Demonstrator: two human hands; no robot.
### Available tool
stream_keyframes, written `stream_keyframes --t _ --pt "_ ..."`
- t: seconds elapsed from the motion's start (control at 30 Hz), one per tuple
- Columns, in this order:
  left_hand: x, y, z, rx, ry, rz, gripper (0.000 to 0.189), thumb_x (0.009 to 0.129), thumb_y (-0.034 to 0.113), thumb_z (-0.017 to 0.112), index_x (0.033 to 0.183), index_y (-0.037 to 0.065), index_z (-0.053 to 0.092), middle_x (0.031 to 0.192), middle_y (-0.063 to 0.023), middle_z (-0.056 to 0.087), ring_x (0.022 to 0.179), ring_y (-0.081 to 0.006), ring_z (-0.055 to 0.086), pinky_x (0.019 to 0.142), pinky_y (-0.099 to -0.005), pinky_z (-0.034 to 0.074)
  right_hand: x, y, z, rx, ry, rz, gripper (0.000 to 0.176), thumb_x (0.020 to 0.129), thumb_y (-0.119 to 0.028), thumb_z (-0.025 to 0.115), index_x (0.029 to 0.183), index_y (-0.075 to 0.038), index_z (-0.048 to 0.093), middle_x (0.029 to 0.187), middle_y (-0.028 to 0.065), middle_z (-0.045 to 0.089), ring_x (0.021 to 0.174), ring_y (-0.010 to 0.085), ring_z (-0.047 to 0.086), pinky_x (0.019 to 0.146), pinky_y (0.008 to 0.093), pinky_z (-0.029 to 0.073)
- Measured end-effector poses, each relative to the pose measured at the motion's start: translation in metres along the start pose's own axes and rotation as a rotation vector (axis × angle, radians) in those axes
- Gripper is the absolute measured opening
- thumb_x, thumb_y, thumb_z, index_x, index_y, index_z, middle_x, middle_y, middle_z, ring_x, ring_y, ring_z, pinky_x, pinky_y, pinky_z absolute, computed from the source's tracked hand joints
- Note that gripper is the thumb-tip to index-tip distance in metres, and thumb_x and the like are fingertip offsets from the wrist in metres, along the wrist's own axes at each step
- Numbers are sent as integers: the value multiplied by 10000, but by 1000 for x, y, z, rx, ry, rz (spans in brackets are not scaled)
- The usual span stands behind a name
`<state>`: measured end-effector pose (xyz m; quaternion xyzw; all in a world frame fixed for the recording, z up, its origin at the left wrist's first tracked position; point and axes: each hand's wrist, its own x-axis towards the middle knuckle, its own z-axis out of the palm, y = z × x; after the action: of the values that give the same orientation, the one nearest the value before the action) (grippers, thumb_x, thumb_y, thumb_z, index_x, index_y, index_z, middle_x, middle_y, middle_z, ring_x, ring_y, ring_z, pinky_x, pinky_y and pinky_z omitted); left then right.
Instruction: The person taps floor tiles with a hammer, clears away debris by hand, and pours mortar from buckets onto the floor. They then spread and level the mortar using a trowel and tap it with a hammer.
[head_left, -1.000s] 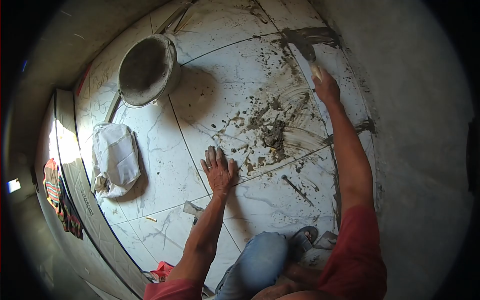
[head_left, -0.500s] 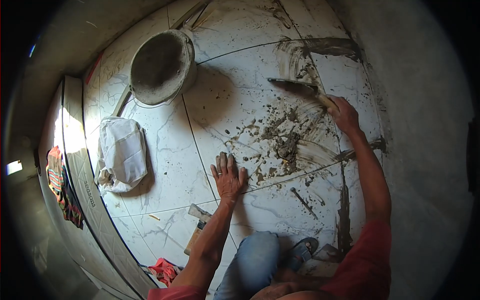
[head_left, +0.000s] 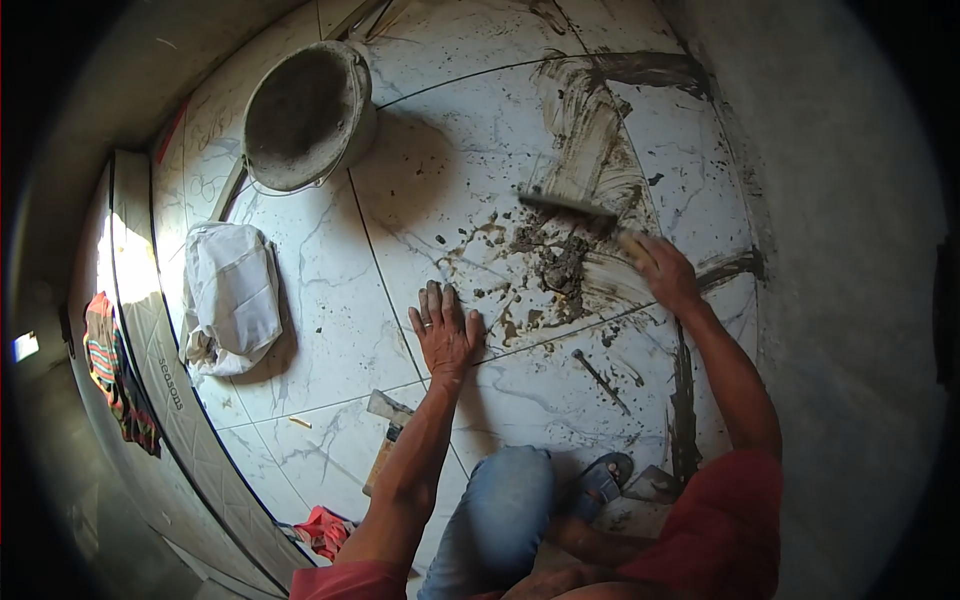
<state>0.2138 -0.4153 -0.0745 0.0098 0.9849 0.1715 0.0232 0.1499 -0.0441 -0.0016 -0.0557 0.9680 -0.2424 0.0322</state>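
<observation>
My right hand (head_left: 668, 274) is wrapped round the wooden handle of a trowel (head_left: 568, 205), whose dark blade stands on edge over smeared mortar on the white marbled tiles. A lumpy pile of wet mortar (head_left: 563, 268) lies just below and left of the blade. My left hand (head_left: 446, 335) rests on the floor with its fingers spread, a ring on one finger, holding nothing. Close to my left forearm lies a scraper (head_left: 388, 408) with a wooden handle, partly hidden by the arm. A thin dark rod (head_left: 601, 382) lies below the mortar.
A mortar-coated bucket (head_left: 305, 118) stands at the upper left, above a white sack (head_left: 233, 298). Striped cloth (head_left: 117, 375) hangs over a long boxed panel (head_left: 165, 375) along the left. Red cloth (head_left: 324, 531) lies near my left elbow. A grey wall (head_left: 830, 250) bounds the right side.
The trowel and my right hand have come down toward the mortar pile, leaving a longer smear above. Mortar crumbs there are now gathered nearer the pile. My left hand stays on the floor.
</observation>
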Motion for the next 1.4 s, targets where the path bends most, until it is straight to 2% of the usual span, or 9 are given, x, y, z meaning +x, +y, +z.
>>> stream_keyframes --t 0.1,0.3,0.6,0.87,1.0,1.1,1.17,1.27,1.4 --pt "0 -1 0 -6 -13 -12 600 860 392 467 1351 85 308 1422 -142 263 1349 -307 175 1091 -490 55 -11 -22 -8 60 -198 -40 398 831 -168 570 1222 -119 513 1083 140 569 976 312 552 833 385 450" --pt "0 -1 1 6 24 11 620 859 372 474 1361 66 278 1423 -141 259 1344 -301 191 1086 -497 78 92 -50 18 56 57 -58 402 833 -183 570 1229 -150 511 1053 114 583 962 306 554 826 401 449" --pt "-2 -7 6 -62 97 20 678 867 408 449 1377 17 233 1431 -185 232 1337 -314 200 1088 -484 96 44 -54 -8 -108 -350 -407 366 790 -87 597 1151 -130 562 1006 73 597 913 281 563 814 397 434" --pt "-2 -6 4 -45 71 46 670 870 422 456 1372 27 255 1427 -172 247 1338 -312 199 1087 -493 94 22 -17 -18 -21 -12 111 387 823 -156 571 1207 -159 526 1088 95 574 998 289 534 852 387 424" --pt "-2 -7 4 -49 81 56 670 868 433 455 1373 37 262 1426 -163 257 1337 -314 204 1086 -494 90 -22 -37 -13 -52 -207 -55 392 815 -135 568 1204 -140 522 1104 101 563 1005 289 534 847 381 434" --pt "-3 -8 3 -55 81 63 670 867 439 456 1373 42 266 1424 -158 266 1337 -313 207 1087 -493 90 -49 -44 -21 -5 -235 94 383 824 -161 563 1203 -126 525 1121 110 556 1015 292 530 860 380 428" --pt "-2 -10 7 -57 93 74 671 863 457 451 1367 46 284 1425 -156 269 1336 -311 213 1086 -495 91 -54 -13 -12 2 -58 32 388 854 -201 532 1227 -95 511 1052 115 589 907 248 574 802 350 448" --pt "-3 -10 8 -69 106 86 677 857 477 447 1363 50 302 1425 -155 276 1334 -307 220 1086 -497 90 -51 3 -19 359 7 563 445 876 -265 487 1257 -34 481 936 118 624 713 165 561 670 292 456" --pt "-2 -9 6 -70 105 98 681 855 481 448 1362 50 302 1419 -154 290 1335 -299 221 1087 -500 81 -72 7 -9 457 -99 455 476 863 -295 512 1244 -11 488 920 93 611 674 123 551 605 273 457"
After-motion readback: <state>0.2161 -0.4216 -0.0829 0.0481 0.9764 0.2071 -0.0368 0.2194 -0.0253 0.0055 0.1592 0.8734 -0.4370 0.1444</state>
